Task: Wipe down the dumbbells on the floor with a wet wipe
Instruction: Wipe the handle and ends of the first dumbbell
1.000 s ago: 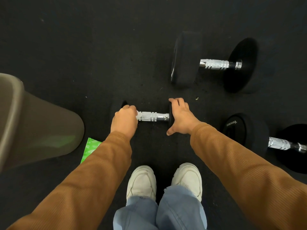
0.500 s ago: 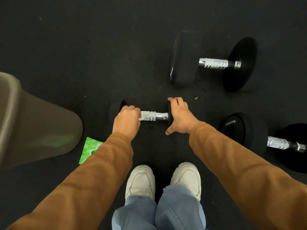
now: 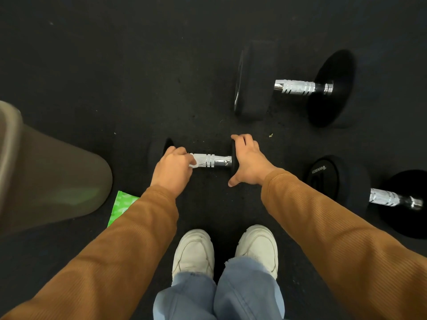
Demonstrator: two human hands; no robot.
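A small dumbbell with a chrome grip and black ends lies on the black floor in front of my feet. My left hand is closed on a white wet wipe pressed around the left part of the chrome grip. My right hand rests with spread fingers over the dumbbell's right black end, steadying it. A large dumbbell lies further off to the right. Another dumbbell lies at the right edge, partly behind my right sleeve.
A grey-brown bin stands at the left. A green wet-wipe packet lies on the floor beside it, half hidden by my left sleeve. My white shoes stand just below the small dumbbell.
My left hand with the wipe has slid a little along the left part of the chrome grip, and a bit of white wipe now shows. My right hand has stayed on the right end.
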